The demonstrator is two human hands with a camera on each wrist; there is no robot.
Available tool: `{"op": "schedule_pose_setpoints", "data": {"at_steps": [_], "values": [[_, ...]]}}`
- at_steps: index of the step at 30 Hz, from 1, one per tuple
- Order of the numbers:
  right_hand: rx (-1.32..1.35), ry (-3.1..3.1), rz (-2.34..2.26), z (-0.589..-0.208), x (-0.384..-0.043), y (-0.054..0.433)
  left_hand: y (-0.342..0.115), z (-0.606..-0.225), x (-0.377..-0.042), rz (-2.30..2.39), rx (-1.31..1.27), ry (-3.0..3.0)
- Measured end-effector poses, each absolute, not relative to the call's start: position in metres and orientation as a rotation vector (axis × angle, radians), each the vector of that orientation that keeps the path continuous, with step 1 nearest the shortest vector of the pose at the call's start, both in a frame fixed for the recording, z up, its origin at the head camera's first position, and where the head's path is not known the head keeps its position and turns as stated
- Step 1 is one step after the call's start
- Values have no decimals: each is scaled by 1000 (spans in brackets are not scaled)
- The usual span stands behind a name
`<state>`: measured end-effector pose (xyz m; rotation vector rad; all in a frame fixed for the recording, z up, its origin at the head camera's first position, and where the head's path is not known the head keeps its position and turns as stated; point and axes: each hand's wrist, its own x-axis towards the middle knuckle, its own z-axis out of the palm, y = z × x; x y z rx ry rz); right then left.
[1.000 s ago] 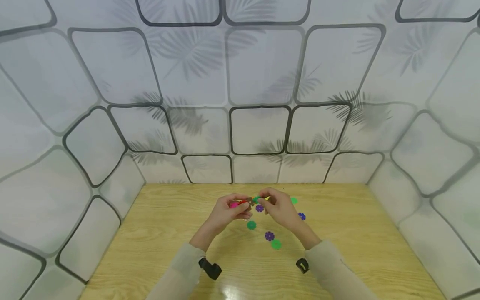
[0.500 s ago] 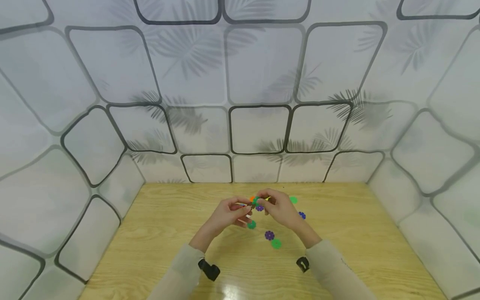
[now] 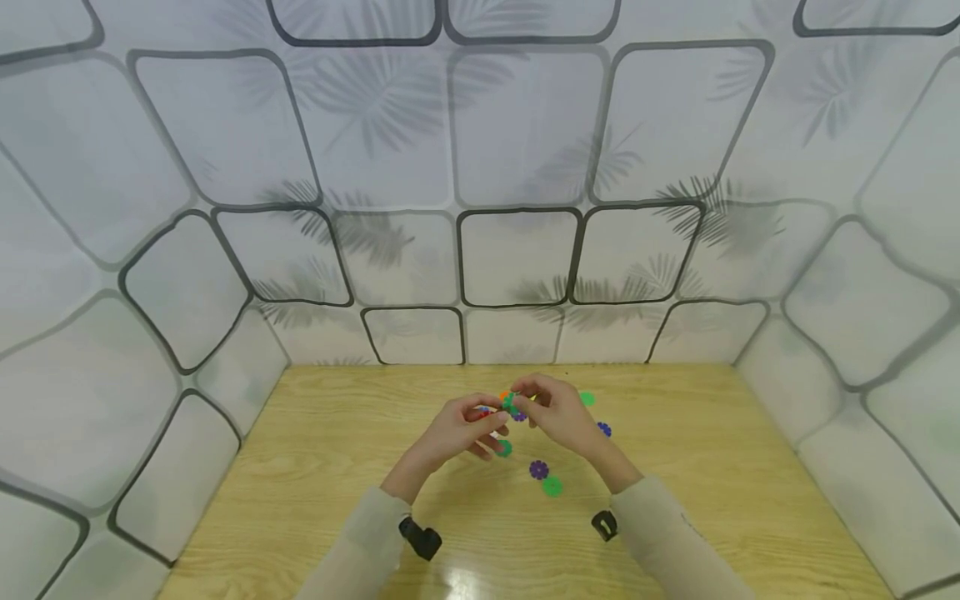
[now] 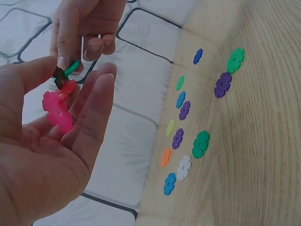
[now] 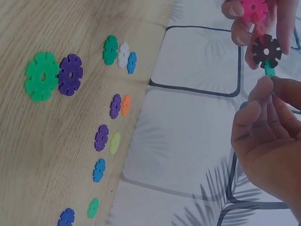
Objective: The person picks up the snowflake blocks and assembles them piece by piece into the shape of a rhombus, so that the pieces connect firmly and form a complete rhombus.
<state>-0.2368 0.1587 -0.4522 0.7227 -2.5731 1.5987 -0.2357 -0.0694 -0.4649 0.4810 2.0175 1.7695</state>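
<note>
Between my hands is a short chain of toothed plastic flower discs joined slot to slot. In the left wrist view a pink disc (image 4: 57,113) and a red disc (image 4: 68,87) lie inside the curve of my left hand (image 3: 452,431), whose thumb and finger hold the chain near the brown disc. From the right wrist view, the brown disc (image 5: 260,45) faces the camera, with a green disc (image 5: 269,70) edge-on at its lower rim. My right hand (image 3: 561,413) pinches that green disc between thumb and forefinger. The chain is held up above the table, partly covered by fingers in the head view.
Loose discs lie on the wooden table (image 3: 255,500): a purple disc (image 3: 535,472) and a light green disc (image 3: 552,490) nearest, a green disc (image 5: 110,51), a white disc (image 4: 184,168), an orange disc (image 5: 126,104) and several others. Patterned cloth walls (image 3: 517,258) surround the table.
The left hand's fingers have shifted, and the pink disc, visible in the head view a second ago, is now hidden behind them. The right hand keeps its pinch on the green disc, nearly in place.
</note>
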Motion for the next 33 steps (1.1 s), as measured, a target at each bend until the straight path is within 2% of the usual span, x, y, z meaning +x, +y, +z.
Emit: {"op": "schedule_pose_setpoints", "data": {"at_steps": [15,33], "values": [[602,-2584,1612,-456,-235,163,-63,-466,-233,1909,442,2057],[546,-2771,1570,-506,-224,189,-59,-464,-232,2041,331,1998]]}}
